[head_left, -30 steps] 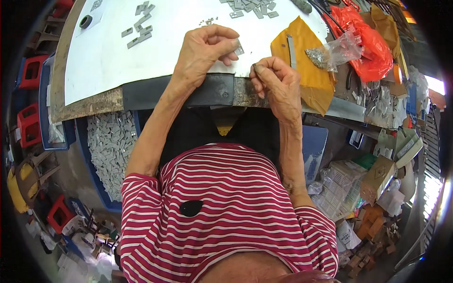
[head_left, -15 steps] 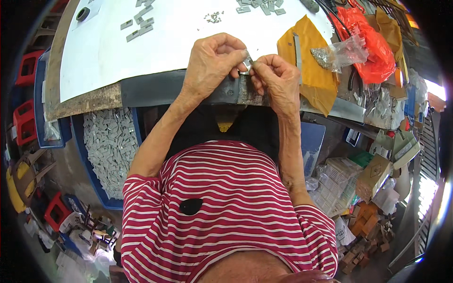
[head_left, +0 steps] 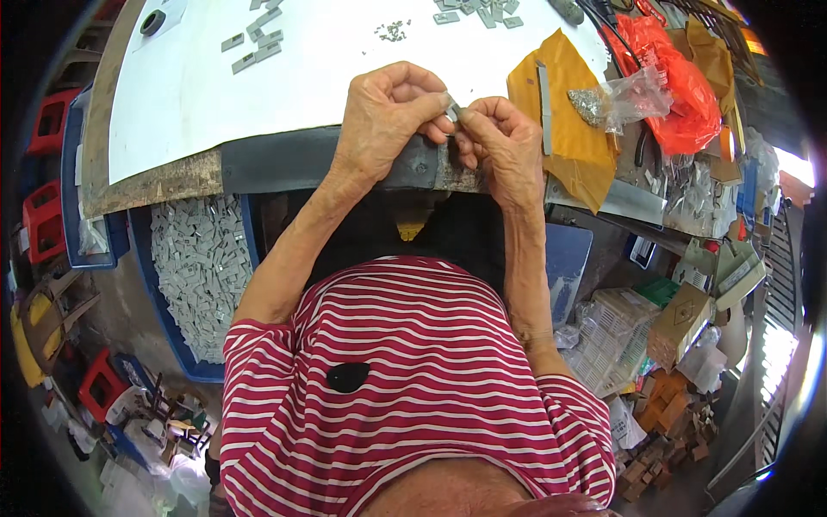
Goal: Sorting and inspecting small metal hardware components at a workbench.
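Just above the table's front edge, my left hand (head_left: pixel 392 116) pinches a small grey metal piece (head_left: pixel 452 109) between thumb and fingers. My right hand (head_left: pixel 500 142) meets it from the other side, thumb and fingertips closed on the same piece. Fingertips cover much of it, so its full shape is hidden. Past my hands, a little heap of tiny metal bits (head_left: pixel 392 32) lies on the white sheet (head_left: pixel 301 77). Flat grey rectangular pieces (head_left: pixel 258 52) are scattered to its left, and a further group of grey pieces (head_left: pixel 482 10) lies at the back.
Right of my hands lies a yellow-brown envelope (head_left: pixel 564 112) with a clear bag of small metal parts (head_left: pixel 603 102) and a red plastic bag (head_left: pixel 676 86). A blue crate (head_left: pixel 185 369) full of grey pieces stands below the table at left. A black ring (head_left: pixel 152 23) sits far left.
The small grey piece has turned slightly between my fingertips. My right hand has shifted a little to the left; my left hand stays almost in place.
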`<state>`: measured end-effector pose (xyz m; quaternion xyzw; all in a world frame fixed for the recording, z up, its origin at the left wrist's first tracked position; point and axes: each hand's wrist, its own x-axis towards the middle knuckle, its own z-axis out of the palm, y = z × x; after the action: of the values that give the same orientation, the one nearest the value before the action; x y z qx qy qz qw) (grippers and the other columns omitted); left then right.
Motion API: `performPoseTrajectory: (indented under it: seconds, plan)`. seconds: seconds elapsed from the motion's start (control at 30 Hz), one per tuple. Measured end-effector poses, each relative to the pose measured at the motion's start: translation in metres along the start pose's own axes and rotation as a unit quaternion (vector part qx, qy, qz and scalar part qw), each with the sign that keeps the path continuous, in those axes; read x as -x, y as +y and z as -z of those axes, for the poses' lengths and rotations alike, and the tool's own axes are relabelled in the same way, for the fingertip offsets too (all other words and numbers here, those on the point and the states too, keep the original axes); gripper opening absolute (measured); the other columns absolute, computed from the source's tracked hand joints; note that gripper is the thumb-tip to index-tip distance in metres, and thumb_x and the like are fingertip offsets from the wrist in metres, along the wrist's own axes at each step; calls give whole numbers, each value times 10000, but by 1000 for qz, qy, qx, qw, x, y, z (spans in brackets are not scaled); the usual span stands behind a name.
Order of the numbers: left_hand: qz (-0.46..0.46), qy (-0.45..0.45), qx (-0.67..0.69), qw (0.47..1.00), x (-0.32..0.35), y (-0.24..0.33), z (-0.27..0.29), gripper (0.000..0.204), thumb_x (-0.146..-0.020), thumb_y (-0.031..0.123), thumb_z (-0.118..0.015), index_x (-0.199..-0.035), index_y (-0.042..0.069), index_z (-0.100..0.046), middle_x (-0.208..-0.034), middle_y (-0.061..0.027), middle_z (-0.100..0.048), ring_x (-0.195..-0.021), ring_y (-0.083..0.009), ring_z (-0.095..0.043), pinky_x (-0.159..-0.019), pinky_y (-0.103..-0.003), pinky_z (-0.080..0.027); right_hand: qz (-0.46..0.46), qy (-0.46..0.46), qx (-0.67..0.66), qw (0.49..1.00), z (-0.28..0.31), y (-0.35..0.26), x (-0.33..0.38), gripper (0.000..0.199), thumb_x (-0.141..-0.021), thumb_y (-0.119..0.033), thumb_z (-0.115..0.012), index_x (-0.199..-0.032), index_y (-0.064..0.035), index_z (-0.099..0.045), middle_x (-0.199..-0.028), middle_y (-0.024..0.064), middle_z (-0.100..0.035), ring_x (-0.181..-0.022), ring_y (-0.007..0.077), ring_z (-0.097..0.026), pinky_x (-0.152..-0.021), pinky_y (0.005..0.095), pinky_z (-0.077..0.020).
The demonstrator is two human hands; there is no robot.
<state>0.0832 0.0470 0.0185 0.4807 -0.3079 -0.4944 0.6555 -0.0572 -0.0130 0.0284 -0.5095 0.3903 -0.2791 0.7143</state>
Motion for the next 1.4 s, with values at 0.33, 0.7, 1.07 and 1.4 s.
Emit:
performPoseTrajectory:
  seconds: [0.33, 0.7, 1.07, 1.4]
  plan:
    - [26, -21, -21, 999, 0, -1, 3, 205, -812, 37, -557, -990, -64, -572, -695, -89, -618, -568, -95, -583, -559, -189, -493, 31, -2, -21, 999, -5, 3, -5, 96, -816, -30, -547, -868, 51, -550, -625, 52, -547, -485, 84, -492, -421, 185, -386]
    - [12, -52, -74, 996, -1, -2, 5, 192, -810, 30, -544, -968, -72, -585, -665, -95, -611, -550, -97, -578, -520, -184, -480, 27, 4, -15, 999, -5, 1, -2, 53, -783, -14, -560, -805, 34, -558, -570, 22, -513, -431, 51, -440, -369, 173, -324]
    - [-62, -135, -297, 943, 1, 19, 16, 180, -798, 48, -565, -964, -7, -607, -743, -48, -622, -654, -82, -566, -597, -202, -472, 14, -21, 36, 999, 0, -7, -3, 57, -785, -17, -556, -805, 36, -563, -579, 24, -520, -442, 57, -439, -387, 175, -327]
    - [-168, -89, -384, 903, 8, 30, 31, 176, -770, 52, -596, -926, -28, -590, -705, -78, -591, -584, -115, -510, -541, -235, -421, 13, -88, 32, 996, -17, -12, -12, 142, -833, -67, -545, -906, 49, -581, -613, 41, -537, -482, 76, -467, -435, 184, -363]
